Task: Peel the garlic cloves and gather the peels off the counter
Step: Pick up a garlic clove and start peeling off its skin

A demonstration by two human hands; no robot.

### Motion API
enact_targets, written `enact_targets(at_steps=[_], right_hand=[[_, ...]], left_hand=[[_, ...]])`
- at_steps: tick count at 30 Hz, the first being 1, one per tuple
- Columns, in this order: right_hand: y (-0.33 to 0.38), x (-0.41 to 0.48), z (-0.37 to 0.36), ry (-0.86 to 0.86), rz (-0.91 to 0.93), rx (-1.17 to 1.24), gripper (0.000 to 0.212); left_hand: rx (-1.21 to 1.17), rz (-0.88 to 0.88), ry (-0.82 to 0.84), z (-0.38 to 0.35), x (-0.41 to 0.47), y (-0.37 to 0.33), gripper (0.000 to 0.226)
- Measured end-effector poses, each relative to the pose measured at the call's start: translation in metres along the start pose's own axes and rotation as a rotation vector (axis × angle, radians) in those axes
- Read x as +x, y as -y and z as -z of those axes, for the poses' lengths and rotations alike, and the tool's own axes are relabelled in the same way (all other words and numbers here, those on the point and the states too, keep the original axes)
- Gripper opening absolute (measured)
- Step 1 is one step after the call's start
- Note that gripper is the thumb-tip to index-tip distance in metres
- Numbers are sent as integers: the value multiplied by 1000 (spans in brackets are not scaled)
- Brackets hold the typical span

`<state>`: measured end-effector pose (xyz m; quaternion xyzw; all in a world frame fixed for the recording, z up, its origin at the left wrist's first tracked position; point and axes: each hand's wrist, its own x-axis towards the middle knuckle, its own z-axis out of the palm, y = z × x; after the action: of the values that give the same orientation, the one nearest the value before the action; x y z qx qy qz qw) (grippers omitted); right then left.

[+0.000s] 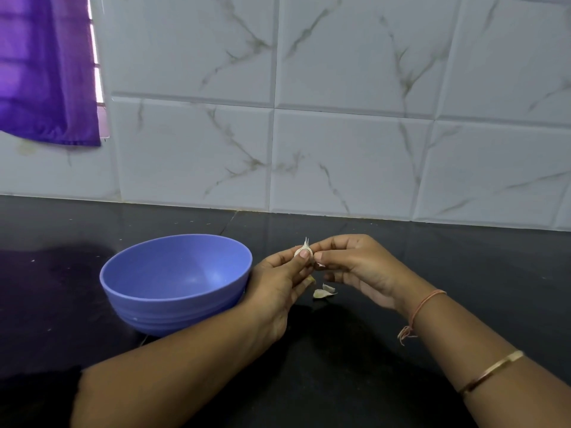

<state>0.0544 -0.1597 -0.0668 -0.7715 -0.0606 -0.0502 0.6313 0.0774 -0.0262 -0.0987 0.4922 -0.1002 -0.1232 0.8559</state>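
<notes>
One garlic clove (pixel 302 251) is pinched between the left hand (pixel 278 282) and right hand (pixel 358 267), both grips clenched on it above the tabletop (pixel 432 257); loose peels (pixel 324 291) lie beneath, beside the blue bowl (pixel 176 282).

left hand (pixel 279 273), right hand (pixel 355 267), fingertips pinched together

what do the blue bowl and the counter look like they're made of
Blue bowl: probably plastic, going by its matte, even colour, soft highlights and moulded ridges near the base. Counter: looks like polished black stone, maybe granite, since it is dark with a faint sheen and a thin seam.
</notes>
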Motion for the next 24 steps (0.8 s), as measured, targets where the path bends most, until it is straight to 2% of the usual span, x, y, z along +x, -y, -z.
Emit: enact_targets(at_steps=[4,10,24], right_hand=[[-1,0,-3,-3,28,-16,20],[-2,0,-4,-57,62,-34,11],[-2,1,-6,-96,21,7,10]], left_hand=[[-12,3,-2,1,0,0,10],[-20,7,12,0,-1,-1,12],[29,3,-5,-2,-4,-1,14]])
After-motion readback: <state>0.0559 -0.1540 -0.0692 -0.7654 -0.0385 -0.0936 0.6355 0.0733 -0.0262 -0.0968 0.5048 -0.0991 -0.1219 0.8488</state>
